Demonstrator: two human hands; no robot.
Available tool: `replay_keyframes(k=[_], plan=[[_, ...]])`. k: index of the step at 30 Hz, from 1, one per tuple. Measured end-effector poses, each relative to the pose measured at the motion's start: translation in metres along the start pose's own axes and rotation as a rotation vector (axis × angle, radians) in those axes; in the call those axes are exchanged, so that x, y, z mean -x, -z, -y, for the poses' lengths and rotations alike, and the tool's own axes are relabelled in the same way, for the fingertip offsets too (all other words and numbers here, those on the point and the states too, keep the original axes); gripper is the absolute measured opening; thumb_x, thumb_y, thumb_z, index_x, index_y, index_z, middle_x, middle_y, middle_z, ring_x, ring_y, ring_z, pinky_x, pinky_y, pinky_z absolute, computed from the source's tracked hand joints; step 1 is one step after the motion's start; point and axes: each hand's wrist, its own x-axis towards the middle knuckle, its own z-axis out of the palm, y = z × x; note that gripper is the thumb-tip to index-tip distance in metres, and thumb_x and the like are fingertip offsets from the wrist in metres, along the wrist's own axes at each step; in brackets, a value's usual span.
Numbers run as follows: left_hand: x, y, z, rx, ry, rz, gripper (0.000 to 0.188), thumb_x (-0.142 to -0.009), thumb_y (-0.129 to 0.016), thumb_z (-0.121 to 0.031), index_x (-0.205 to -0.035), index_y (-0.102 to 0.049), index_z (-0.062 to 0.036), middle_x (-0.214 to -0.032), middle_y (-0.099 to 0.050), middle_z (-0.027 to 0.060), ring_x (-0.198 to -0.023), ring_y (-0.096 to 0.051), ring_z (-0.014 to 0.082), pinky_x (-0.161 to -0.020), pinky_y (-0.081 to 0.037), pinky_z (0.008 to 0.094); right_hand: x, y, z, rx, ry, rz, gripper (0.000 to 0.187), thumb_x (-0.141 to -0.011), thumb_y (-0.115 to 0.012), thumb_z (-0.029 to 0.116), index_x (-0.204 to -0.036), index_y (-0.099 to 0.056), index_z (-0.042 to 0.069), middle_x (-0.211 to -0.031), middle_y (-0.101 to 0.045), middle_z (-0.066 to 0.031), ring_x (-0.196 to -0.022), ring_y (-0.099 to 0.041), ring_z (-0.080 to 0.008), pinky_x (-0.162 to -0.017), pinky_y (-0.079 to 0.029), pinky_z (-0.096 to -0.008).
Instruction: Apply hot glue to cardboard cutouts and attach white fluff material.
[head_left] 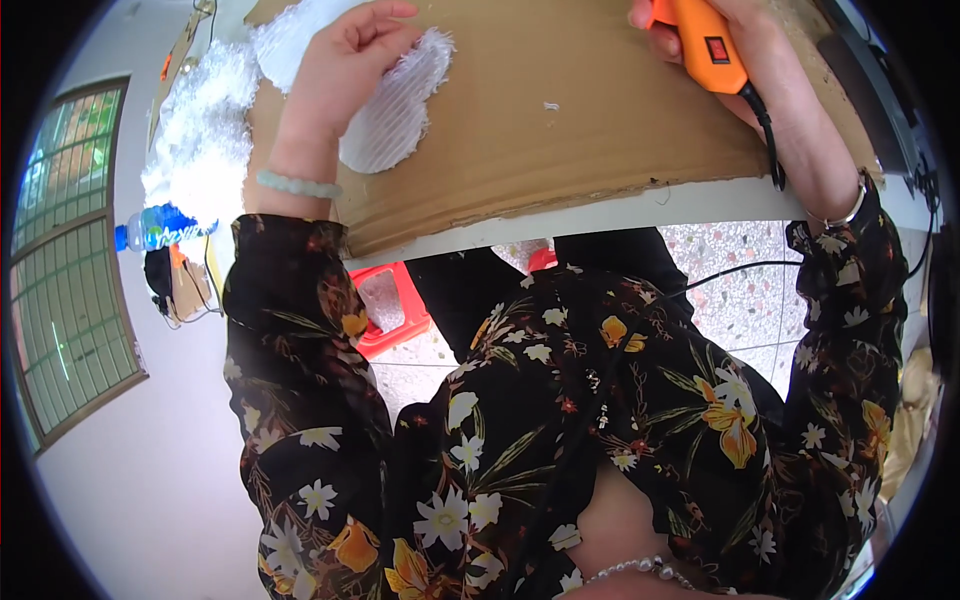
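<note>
My left hand (358, 58) is over the upper left of the brown cardboard (540, 140), its fingers loosely bent and apart, with nothing visible in them. Partly under it lies a white ribbed fabric piece (385, 130) with rounded lobes and a frayed edge. At the upper right, my right hand (745, 35) grips an orange corded hand tool (708, 50) with a red switch. The tool's working end is beyond the top of the view. A black cord (765, 125) runs from its near end.
White fuzzy material (205, 125) is heaped left of the cardboard, beside a blue-capped bottle (160, 228). A small white scrap (551, 106) lies mid-cardboard. Below the table edge stands a red plastic stool (395, 310). Dark equipment (870, 95) borders the right side.
</note>
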Motion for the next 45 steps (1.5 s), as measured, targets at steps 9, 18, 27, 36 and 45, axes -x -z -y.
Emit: replay_keyframes(k=[9,18,27,36,45], plan=[[0.053,-0.02,-0.018,-0.393,-0.167,-0.123,0.06,-0.082,-0.085,-0.019,-0.138,-0.063,-0.0123,-0.113,-0.068,0.0028,-0.103,-0.063,0.014,-0.093,-0.048,0.0313,0.006,-0.007,0.005,0.06,0.074,-0.085,0.039,-0.109,-0.048,0.04,-0.103,-0.061,0.004,-0.085,-0.07,-0.0097,-0.067,-0.06,-0.0129,-0.063,-0.049,-0.0221],[0.049,-0.029,-0.009,-0.403,-0.195,-0.173,0.056,-0.084,-0.083,-0.015,-0.137,-0.065,-0.0133,-0.107,-0.066,0.0008,-0.099,-0.061,0.013,-0.092,-0.047,0.031,0.002,0.0,0.0,0.103,0.095,-0.057,0.04,-0.11,-0.047,0.04,-0.1,-0.061,0.004,-0.085,-0.07,-0.0111,-0.068,-0.061,-0.015,-0.065,-0.05,-0.0241],[0.044,-0.019,-0.004,-0.151,-0.107,-0.137,0.048,-0.089,-0.078,-0.014,-0.135,-0.065,-0.0116,-0.102,-0.066,-0.0003,-0.096,-0.06,0.0109,-0.084,-0.048,0.0267,0.009,-0.008,0.006,0.181,0.028,-0.112,0.043,-0.11,-0.045,0.042,-0.101,-0.062,0.004,-0.086,-0.07,-0.0099,-0.07,-0.061,-0.0137,-0.066,-0.049,-0.023],[0.042,-0.037,-0.006,-0.443,-0.239,-0.202,0.05,-0.083,-0.084,-0.015,-0.13,-0.068,-0.0094,-0.095,-0.062,-0.0014,-0.092,-0.058,0.0103,-0.082,-0.049,0.0265,0.006,-0.001,0.002,0.151,0.078,-0.067,0.043,-0.11,-0.045,0.044,-0.101,-0.062,0.005,-0.085,-0.069,-0.0097,-0.069,-0.061,-0.0134,-0.065,-0.05,-0.0226],[0.048,-0.017,-0.017,0.115,-0.096,-0.342,0.028,-0.091,-0.071,-0.003,-0.118,-0.07,-0.0008,-0.09,-0.067,0.0001,-0.084,-0.061,0.0094,-0.075,-0.05,0.0252,0.003,0.003,-0.002,0.14,0.077,-0.052,0.043,-0.109,-0.047,0.044,-0.1,-0.063,0.005,-0.085,-0.07,-0.0108,-0.066,-0.061,-0.0147,-0.063,-0.05,-0.0229]])
